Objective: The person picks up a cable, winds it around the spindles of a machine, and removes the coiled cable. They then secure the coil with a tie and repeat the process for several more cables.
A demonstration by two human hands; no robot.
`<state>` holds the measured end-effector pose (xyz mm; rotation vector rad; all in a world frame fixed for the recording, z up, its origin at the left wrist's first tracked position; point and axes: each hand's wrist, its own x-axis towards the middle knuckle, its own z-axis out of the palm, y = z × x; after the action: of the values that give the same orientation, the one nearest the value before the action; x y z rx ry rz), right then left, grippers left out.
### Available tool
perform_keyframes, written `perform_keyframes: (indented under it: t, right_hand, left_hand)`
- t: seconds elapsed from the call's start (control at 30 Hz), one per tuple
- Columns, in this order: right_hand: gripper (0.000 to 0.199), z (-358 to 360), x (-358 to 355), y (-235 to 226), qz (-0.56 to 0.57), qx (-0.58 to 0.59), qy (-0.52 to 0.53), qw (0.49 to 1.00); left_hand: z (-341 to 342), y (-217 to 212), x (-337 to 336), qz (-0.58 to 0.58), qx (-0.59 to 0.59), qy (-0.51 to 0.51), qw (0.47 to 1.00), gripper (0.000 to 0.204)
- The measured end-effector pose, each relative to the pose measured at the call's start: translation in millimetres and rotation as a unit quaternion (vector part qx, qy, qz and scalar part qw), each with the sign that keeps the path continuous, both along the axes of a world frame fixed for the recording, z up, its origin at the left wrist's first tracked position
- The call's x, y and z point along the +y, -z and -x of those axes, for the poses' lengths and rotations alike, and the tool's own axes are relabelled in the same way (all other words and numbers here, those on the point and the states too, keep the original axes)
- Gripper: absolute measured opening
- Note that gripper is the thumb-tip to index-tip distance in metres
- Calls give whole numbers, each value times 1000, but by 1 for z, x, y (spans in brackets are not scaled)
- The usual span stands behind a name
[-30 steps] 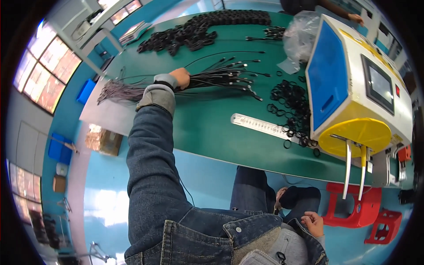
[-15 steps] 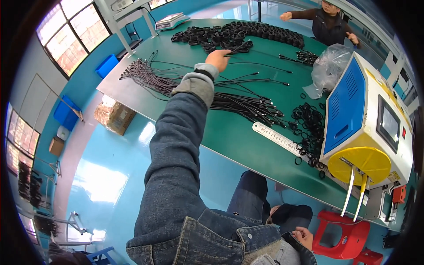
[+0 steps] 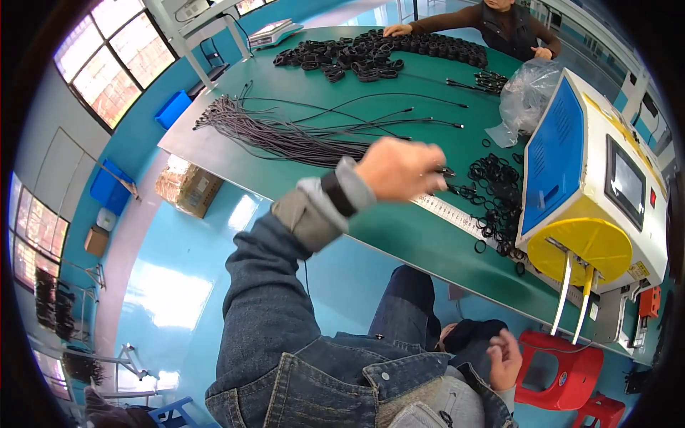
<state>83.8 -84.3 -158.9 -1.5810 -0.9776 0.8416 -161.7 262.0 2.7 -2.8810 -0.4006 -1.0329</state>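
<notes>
My left hand (image 3: 403, 170), slightly blurred, is over the right ends of a bundle of black cables (image 3: 285, 139) on the green table. Its fingers are closed around what looks like a black cable, with a dark end showing at the fingertips. A thin dark strand (image 3: 307, 277) hangs below my left wrist, past the table edge. My right hand (image 3: 504, 360) is raised near my lap, fingers loosely bent and apart, with nothing visible in it. Nearest my left hand on its right are a white ruler (image 3: 451, 220) and a heap of small black rings (image 3: 494, 178).
Coiled black cables (image 3: 342, 57) lie along the far side, where another person's hand (image 3: 397, 31) rests. A white, blue and yellow machine (image 3: 564, 171) stands at the right edge, beside a clear plastic bag (image 3: 526, 100). A red stool (image 3: 560, 378) is below.
My left hand has come back from the far coils to the near cable ends. My right hand has lifted. The other person has reached onto the coils. A strand now hangs below my wrist.
</notes>
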Motion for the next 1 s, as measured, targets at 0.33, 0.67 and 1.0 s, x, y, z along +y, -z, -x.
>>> perform_keyframes:
  t: [0.33, 0.67, 1.0]
  right_hand:
    - [33, 6, -13, -99, -248, -428, 42, 868]
    - [27, -53, -10, -118, -272, -541, 202, 769]
    - [19, -80, 72, -90, -337, -404, 281, 803]
  left_hand:
    - [-37, -2, -192, 145, 55, 255, 954, 14]
    - [-118, -8, -208, 287, -98, 116, 946, 13]
    - [-161, 24, -166, 404, -188, 96, 890, 13]
